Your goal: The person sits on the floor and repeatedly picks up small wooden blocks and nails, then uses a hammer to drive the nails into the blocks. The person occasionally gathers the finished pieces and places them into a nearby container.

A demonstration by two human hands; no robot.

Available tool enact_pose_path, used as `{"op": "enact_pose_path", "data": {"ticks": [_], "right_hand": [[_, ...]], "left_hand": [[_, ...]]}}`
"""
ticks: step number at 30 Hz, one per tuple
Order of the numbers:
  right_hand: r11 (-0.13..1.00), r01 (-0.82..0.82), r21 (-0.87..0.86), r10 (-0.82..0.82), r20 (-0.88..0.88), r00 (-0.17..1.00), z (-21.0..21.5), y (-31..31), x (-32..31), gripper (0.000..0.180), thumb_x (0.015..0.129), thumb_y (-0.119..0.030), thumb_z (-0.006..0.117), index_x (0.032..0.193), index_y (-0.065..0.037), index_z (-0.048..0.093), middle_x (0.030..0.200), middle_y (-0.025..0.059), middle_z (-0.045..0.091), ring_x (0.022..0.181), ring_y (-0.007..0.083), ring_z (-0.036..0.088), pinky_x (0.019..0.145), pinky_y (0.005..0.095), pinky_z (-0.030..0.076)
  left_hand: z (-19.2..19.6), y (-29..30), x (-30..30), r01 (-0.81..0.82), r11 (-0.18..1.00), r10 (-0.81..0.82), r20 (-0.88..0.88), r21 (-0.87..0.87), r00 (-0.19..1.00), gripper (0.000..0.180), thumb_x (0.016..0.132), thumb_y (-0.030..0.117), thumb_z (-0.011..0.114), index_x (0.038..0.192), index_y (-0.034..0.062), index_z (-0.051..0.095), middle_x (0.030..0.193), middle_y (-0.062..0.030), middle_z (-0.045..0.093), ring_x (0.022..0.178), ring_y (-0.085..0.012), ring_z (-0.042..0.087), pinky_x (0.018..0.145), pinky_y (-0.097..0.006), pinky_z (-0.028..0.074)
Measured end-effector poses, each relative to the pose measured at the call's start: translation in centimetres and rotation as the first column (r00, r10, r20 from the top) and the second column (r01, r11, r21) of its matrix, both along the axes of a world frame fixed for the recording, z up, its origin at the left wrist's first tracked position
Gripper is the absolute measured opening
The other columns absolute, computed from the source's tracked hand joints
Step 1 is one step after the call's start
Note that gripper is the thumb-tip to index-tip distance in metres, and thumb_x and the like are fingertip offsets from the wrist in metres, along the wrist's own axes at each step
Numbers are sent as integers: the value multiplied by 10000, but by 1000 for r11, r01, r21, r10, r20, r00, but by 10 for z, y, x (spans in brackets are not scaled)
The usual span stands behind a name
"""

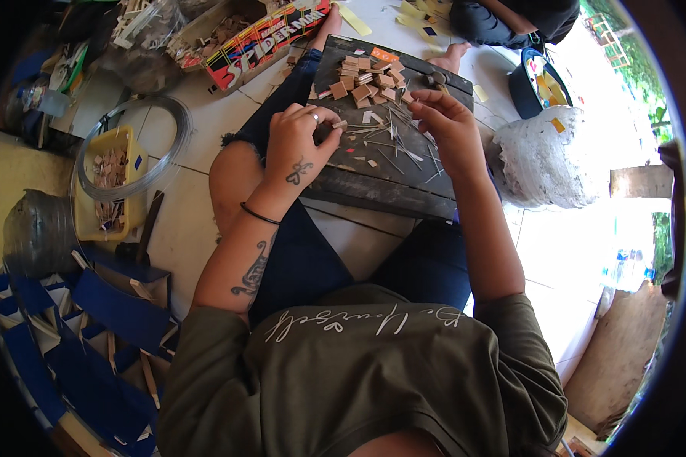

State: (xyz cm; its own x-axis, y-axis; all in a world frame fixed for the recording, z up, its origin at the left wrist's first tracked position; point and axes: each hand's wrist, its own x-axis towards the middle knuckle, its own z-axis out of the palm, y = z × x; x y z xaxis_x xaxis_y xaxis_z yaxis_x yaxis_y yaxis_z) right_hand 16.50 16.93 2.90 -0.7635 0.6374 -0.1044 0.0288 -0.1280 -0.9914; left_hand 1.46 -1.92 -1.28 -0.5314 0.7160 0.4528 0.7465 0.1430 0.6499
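Note:
My left hand (301,137) is closed, with a small pale wooden piece (340,124) pinched between thumb and finger above the left side of a low dark wooden table (343,180). Over the table's right side, my right hand (448,126) has thumb and fingertips drawn together; whatever they hold is too small to make out. Beyond and between the hands lies a pile of small square brown wooden tiles (362,82). Cut lengths of thin metal wire (395,137) are scattered nearer me, with small white and red scraps among them.
A hammer (437,78) lies at the table's far right. To the left are a wire coil (177,126) over a yellow basket (103,228), a printed box (267,44) and blue-covered pieces (122,293). A lumpy whitish sack (545,164) and dark tub (522,91) stand right. Another person (503,23) sits opposite.

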Motion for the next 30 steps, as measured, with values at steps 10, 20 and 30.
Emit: {"op": "enact_pose_path", "data": {"ticks": [10, 20, 30], "right_hand": [[658, -118, 744, 143, 31, 989, -9, -52, -46, 171, 791, 1, 728, 949, -24, 668, 865, 41, 708, 773, 92, 660, 712, 248, 525], [808, -71, 585, 96, -11, 995, -7, -46, -47, 102, 800, -43, 738, 889, -5, 705, 799, 59, 725, 748, 110, 693, 725, 246, 536], [757, -153, 635, 132, 82, 988, -7, -52, -48, 154, 814, -33, 728, 951, -2, 665, 873, 62, 722, 808, 119, 693, 756, 262, 542]], "left_hand": [[-15, -1, -4, 16, 998, -19, 42, 55, 999, 101, 755, 150, 759, 835, 111, 713, 838, 13, 687, 841, -197, 587, 777, -361, 399], [-15, -2, -3, 5, 998, -8, 47, 60, 999, 99, 748, 158, 766, 823, 123, 712, 832, 20, 686, 860, -195, 594, 784, -366, 394], [-11, -3, -3, 14, 999, -15, 14, 46, 1000, 88, 768, 130, 755, 842, 88, 730, 868, -11, 707, 850, -218, 611, 791, -361, 437]]}}
